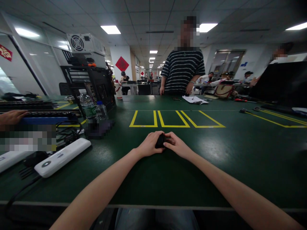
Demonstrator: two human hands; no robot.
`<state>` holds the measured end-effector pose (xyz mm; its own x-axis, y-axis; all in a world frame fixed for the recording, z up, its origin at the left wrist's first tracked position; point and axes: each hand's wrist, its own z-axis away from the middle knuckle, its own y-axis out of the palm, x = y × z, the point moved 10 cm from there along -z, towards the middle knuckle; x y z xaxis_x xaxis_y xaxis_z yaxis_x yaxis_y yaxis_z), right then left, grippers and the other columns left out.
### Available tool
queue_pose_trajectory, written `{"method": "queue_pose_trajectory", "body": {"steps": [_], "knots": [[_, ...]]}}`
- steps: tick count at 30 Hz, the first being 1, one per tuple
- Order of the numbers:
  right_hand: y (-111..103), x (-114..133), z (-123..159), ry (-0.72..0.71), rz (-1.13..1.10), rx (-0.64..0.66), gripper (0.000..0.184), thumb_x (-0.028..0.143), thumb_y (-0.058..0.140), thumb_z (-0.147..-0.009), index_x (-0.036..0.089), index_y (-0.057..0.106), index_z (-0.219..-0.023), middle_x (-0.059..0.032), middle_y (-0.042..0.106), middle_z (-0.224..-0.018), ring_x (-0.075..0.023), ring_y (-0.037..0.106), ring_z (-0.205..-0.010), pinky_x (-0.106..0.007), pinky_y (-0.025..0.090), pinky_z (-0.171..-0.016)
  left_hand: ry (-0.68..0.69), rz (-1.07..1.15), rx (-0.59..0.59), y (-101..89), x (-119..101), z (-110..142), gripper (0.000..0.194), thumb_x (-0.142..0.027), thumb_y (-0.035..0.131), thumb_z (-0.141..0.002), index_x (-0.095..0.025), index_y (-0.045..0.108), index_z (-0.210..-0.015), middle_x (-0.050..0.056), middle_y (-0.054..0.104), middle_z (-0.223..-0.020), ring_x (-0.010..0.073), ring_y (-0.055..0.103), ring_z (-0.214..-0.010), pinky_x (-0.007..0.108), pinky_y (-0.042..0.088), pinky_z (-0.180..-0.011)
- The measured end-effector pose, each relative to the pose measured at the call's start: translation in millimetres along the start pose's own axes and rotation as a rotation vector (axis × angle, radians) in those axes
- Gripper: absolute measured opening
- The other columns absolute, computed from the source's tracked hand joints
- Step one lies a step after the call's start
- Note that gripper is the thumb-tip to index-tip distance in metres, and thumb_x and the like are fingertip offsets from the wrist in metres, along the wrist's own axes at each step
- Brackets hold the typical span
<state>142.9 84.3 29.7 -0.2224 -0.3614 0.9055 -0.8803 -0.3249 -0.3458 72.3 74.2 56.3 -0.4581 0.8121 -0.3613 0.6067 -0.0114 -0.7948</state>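
a small black object [160, 141] was held at the green table [158, 182].
it was wrapped by the half-closed left hand [150, 143] and gripped at its edge by the bent right hand [177, 145], seemingly for steadiness.

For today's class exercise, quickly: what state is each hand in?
Left hand: closed on a small black object.
Right hand: holding the same object from its other side.

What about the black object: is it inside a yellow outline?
No, the left hand and right hand hold the black object short of the yellow outlines.
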Motion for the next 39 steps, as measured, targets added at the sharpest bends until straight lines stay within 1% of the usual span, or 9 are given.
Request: {"method": "queue_pose_trajectory", "body": {"steps": [7, 11, 15, 21, 25, 29, 32, 35, 39], "knots": [[-4, 1, -4, -0.055, -0.018, -0.072, 0.015, 0.028, 0.049, -0.076, 0.021, 0.044, -0.089, -0.0006, 0.052, -0.091, -0.0157, 0.053, -0.094, -0.037, 0.042, -0.085, 0.002, -0.012, -0.02, -1.2, 0, 0, 0.061, -0.029, 0.061, -0.064, -0.021, 0.031, -0.116, 0.007, 0.046, -0.112, 0.0233, 0.045, -0.104, 0.041, 0.03, -0.092], [-6, -4, -7, -0.027, -0.003, -0.096, 0.022, 0.027, 0.05, -0.076, 0.02, 0.044, -0.096, -0.0028, 0.051, -0.097, -0.0166, 0.051, -0.097, -0.037, 0.041, -0.088, 0.0, -0.003, -0.02, -1.4, 0, 0, 0.062, -0.031, 0.062, -0.063, -0.021, 0.031, -0.117, 0.007, 0.046, -0.112, 0.0234, 0.045, -0.103, 0.041, 0.031, -0.091], [-3, -6, -4, 0.024, 0.011, -0.058, 0.026, 0.028, 0.047, -0.077, 0.02, 0.044, -0.101, -0.005, 0.05, -0.103, -0.0183, 0.051, -0.097, -0.041, 0.041, -0.087, 0.014, -0.01, -0.033, -2.6, 0, 1, 0.061, -0.03, 0.062, -0.064, -0.02, 0.031, -0.116, 0.008, 0.046, -0.112, 0.0232, 0.044, -0.104, 0.04, 0.031, -0.091], [2, 11, 1, -0.087, -0.019, -0.021, 0.023, 0.022, 0.054, -0.073, 0.021, 0.043, -0.092, -0.0009, 0.05, -0.097, -0.0166, 0.049, -0.101, -0.038, 0.039, -0.09, 0.02, -0.021, -0.028, -1.6, 0, 2, 0.06, -0.028, 0.061, -0.064, -0.019, 0.032, -0.116, 0.009, 0.046, -0.113, 0.0233, 0.044, -0.105, 0.04, 0.031, -0.093], [0, 5, -1, -0.074, -0.003, -0.052, 0.017, 0.026, 0.051, -0.075, 0.02, 0.044, -0.089, -0.0007, 0.051, -0.09, -0.0163, 0.054, -0.092, -0.037, 0.043, -0.084, -0.022, -0.012, -0.049, -1.6, 2, 2, 0.062, -0.027, 0.062, -0.063, -0.019, 0.032, -0.117, 0.008, 0.045, -0.114, 0.0237, 0.043, -0.105, 0.041, 0.031, -0.093], [-5, -3, -3, -0.046, -0.006, -0.095, 0.024, 0.027, 0.052, -0.074, 0.02, 0.043, -0.096, -0.0028, 0.051, -0.098, -0.0169, 0.052, -0.096, -0.037, 0.041, -0.085, -0.034, -0.004, -0.072, -0.7, 3, 3, 0.062, -0.026, 0.063, -0.062, -0.019, 0.033, -0.116, 0.008, 0.046, -0.112, 0.0231, 0.043, -0.104, 0.04, 0.031, -0.092], [-1, -7, -4, -0.008, -0.019, -0.054, 0.028, 0.027, 0.051, -0.075, 0.02, 0.043, -0.101, -0.0041, 0.05, -0.103, -0.0172, 0.052, -0.097, -0.038, 0.04, -0.086, -0.031, 0.003, -0.082, -0.5, 3, 3, 0.061, -0.024, 0.063, -0.061, -0.019, 0.034, -0.115, 0.007, 0.046, -0.112, 0.0233, 0.043, -0.104, 0.04, 0.031, -0.092], [4, -4, -3, -0.036, -0.065, 0.006, 0.028, 0.026, 0.053, -0.073, 0.02, 0.043, -0.098, -0.003, 0.051, -0.101, -0.0167, 0.052, -0.096, -0.037, 0.04, -0.087, -0.021, 0.011, -0.086, -2.0, 1, 3, 0.059, -0.023, 0.063, -0.06, -0.019, 0.035, -0.112, 0.007, 0.047, -0.11, 0.0229, 0.044, -0.102, 0.039, 0.031, -0.092], [1, -1, -3, -0.086, -0.088, -0.026, 0.022, 0.027, 0.053, -0.073, 0.022, 0.044, -0.092, -0.0013, 0.05, -0.096, -0.0161, 0.052, -0.095, -0.036, 0.041, -0.086, -0.021, 0.02, -0.075, -2.6, 0, 3, 0.059, -0.023, 0.062, -0.062, -0.02, 0.034, -0.114, 0.007, 0.046, -0.111, 0.0229, 0.044, -0.103, 0.039, 0.031, -0.091]]}}
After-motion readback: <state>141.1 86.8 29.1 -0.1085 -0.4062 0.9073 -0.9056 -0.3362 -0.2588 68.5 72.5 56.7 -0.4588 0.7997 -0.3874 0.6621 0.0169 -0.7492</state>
